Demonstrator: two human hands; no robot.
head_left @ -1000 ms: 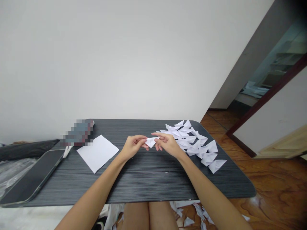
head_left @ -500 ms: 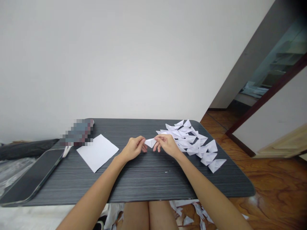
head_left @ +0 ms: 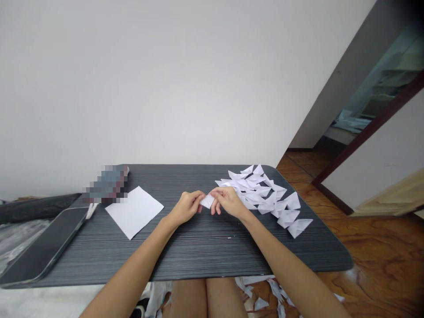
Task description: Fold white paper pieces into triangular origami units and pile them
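Between my two hands is a small folded white paper piece (head_left: 207, 201), held above the middle of the dark table. My left hand (head_left: 188, 206) pinches its left end between thumb and fingers. On the other side my right hand (head_left: 228, 200) grips the upper right edge, its lower fingers curled beneath. Just beyond the right hand lies a spread of several folded paper boats (head_left: 265, 194), pointed and overlapping. A flat stack of white paper (head_left: 135, 213) rests to the left of my left hand.
The black table (head_left: 212, 260) has a grooved top and rounded corners. At its left lie a dark tablet-like slab (head_left: 46, 247) and a blurred-out item (head_left: 107, 183) with a white cable. White paper scraps (head_left: 261, 304) litter the wooden floor. A wall (head_left: 198, 88) stands behind.
Both hands have tilted the folded paper piece and drawn slightly closer together on it. The paper stack and the spread of folded pieces stay where they were.
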